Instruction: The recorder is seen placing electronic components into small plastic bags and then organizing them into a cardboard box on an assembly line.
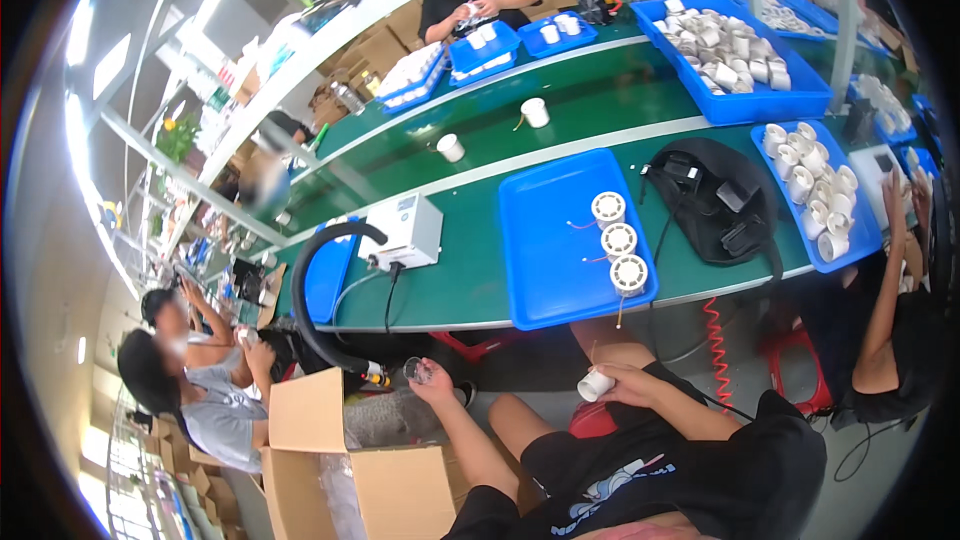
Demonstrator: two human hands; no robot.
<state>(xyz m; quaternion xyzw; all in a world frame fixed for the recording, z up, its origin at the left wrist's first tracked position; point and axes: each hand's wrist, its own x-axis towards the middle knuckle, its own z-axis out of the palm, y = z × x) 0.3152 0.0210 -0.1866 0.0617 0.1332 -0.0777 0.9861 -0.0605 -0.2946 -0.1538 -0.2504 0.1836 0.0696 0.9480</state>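
**A:** ok so where's the white cylinder point(596, 386) sitting relative to the fingers? can't work out the angle

**B:** it's in the right hand point(632, 387), fingers curled around its right side. Long axis looks roughly left-right with a tilt, and the wider end looks turned left and a bit toward the wearer. A thin wire pokes up on the far side.

**A:** and the other hand?

**B:** left hand point(432, 383) is pinching a clear round piece point(417, 371) by its right side. So the clear piece is left of the cylinder, well apart, both off the near edge of the green bench point(470, 312). The right hand is obviously the closer one to the cylinder. The black hose point(303, 305) ends just left of the clear piece, and the cardboard box point(400, 490) sits open on the near left.

**A:** what's on the bench past them?

**B:** blue tray point(550, 275) with three white slotted round parts point(618, 240) in a row along its right side.

**A:** any brands or labels?

**B:** there's pale lettering plus a graphic on the wearer's black shirt point(690, 485). Small marks on the white box point(412, 227), too tiny to read. Can't make out any on the cylinder.
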